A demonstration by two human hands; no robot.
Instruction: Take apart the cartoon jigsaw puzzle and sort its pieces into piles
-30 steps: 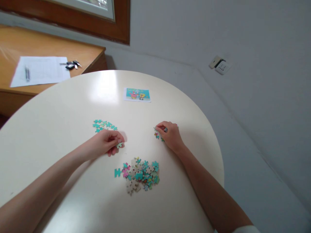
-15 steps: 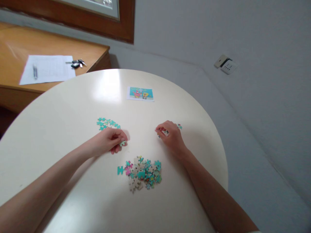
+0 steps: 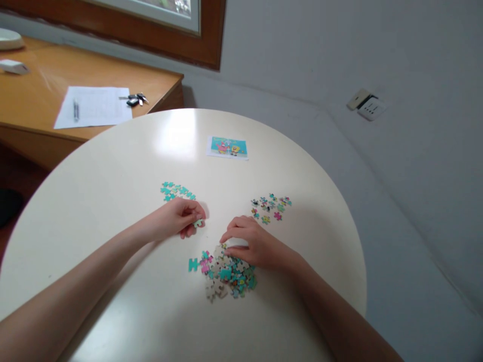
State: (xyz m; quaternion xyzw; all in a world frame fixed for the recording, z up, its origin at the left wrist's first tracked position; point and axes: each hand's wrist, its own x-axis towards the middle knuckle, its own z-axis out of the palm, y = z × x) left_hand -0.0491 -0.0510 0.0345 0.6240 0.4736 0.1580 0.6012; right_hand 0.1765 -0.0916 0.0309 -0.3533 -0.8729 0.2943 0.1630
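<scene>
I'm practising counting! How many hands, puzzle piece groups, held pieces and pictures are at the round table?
Hands: 2 (left hand, right hand)
Jigsaw groups: 3 (left cluster, right cluster, middle heap)
Jigsaw piece showing in left hand: 1
Printed picture: 1
Total: 7

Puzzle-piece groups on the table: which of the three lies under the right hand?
The heaped pile, lowest in view; the right hand is over its far edge. The mostly teal group at left and multicoloured group at right lie beyond.

On the table, a puzzle pile lies before a card.
</scene>
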